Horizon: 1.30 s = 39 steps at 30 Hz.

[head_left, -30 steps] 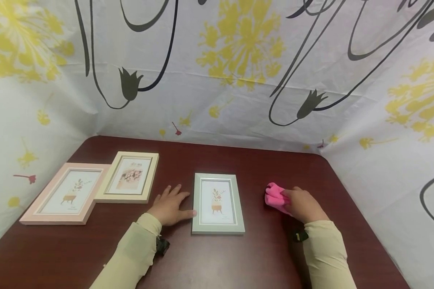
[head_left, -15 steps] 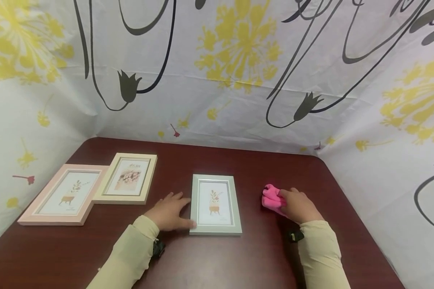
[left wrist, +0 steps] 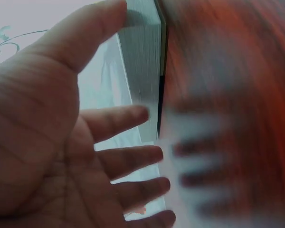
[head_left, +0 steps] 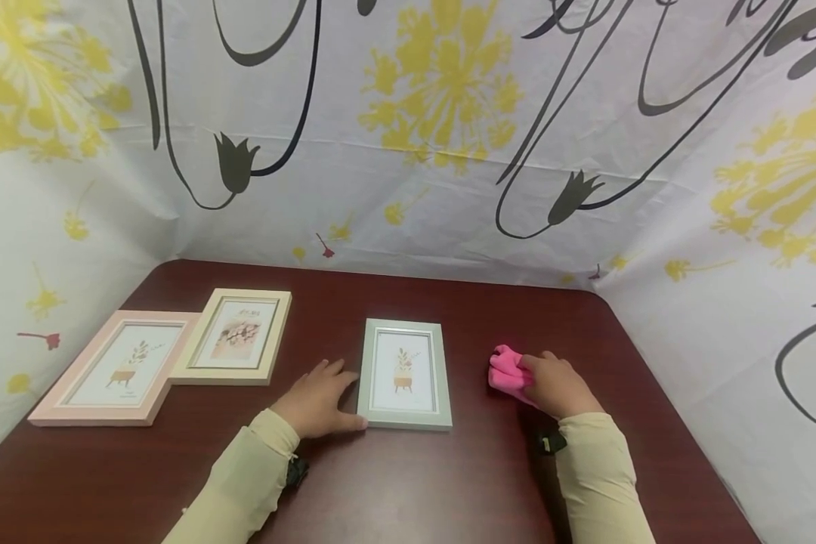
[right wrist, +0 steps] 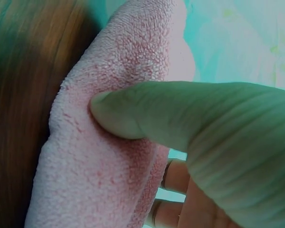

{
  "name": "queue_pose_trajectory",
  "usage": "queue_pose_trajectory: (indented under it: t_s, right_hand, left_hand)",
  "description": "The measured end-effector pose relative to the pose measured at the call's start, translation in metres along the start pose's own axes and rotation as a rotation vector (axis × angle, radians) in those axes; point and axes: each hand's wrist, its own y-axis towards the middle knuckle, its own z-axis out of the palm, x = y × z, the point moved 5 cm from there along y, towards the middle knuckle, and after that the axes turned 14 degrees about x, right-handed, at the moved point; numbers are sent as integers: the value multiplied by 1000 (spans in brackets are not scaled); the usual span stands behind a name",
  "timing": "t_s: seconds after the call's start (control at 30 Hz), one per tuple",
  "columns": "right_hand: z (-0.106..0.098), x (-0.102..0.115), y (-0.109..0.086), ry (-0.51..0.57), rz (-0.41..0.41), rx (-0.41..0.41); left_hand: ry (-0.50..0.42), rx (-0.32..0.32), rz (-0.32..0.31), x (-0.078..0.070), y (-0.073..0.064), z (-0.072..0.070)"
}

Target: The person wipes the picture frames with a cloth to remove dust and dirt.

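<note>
A pale green picture frame (head_left: 404,419), showing a potted plant print, lies face up near the middle of the table. My left hand (head_left: 318,402) is at its left side, fingers spread and fairly straight. In the left wrist view the thumb (left wrist: 92,31) touches the frame's edge (left wrist: 140,61), while the other fingers extend beside it. Over on the right, my right hand (head_left: 559,384) grips a folded pink cloth (head_left: 508,372) on the table. The right wrist view shows the thumb pressed into the fluffy cloth (right wrist: 104,156), with the fingers partly hidden behind.
A pink picture frame (head_left: 156,397) and a cream picture frame (head_left: 221,375) lie at the left, the cream one's corner overlapping the pink one in this view. The dark red-brown table (head_left: 408,491) meets a patterned white curtain (head_left: 353,189) at the back and sides.
My left thumb has moved down to the green frame's near left corner. The green frame has shifted slightly away from me. My right hand keeps its hold on the cloth.
</note>
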Motion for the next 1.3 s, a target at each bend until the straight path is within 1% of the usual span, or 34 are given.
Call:
queue_pose_trajectory:
  t_s: [0.1, 0.2, 0.3, 0.5, 0.67, 0.77, 0.83, 0.9, 1.0, 1.13, 1.23, 1.3]
  right_hand:
    - [0, -1, 0, 1, 5, 2]
    - [-1, -3, -1, 7, 6, 6]
    - [-1, -6, -1, 13, 22, 16]
    - [-2, -7, -4, 17, 34, 26]
    - [-4, -5, -4, 12, 17, 14]
    - [-2, -3, -2, 15, 11, 8]
    - [0, -1, 0, 18, 7, 8]
    - [1, 1, 1, 17, 6, 10]
    - [2, 1, 1, 13, 9, 17]
    - [1, 0, -1, 15, 32, 24]
    - [1, 0, -1, 21, 45, 32]
    - [1, 1, -2, 23, 53, 39]
  left_hand:
    - [-2, -27, 23, -2, 5, 0]
    - [5, -32, 42, -5, 8, 1]
    - [18, -39, 46, -7, 11, 2]
    - [29, -50, 36, -11, 13, 4]
    - [45, -67, 21, -12, 15, 5]
    - [79, -76, 10, -10, 20, 5]
    - [99, -73, 2, -9, 25, 3]
    - [116, -60, -10, -6, 33, -1]
    - [138, -31, -27, -7, 49, -12]
    - [168, 20, -51, -9, 79, -24]
    - [152, 50, -61, -11, 102, -30]
    - [145, 63, -69, -12, 117, -31]
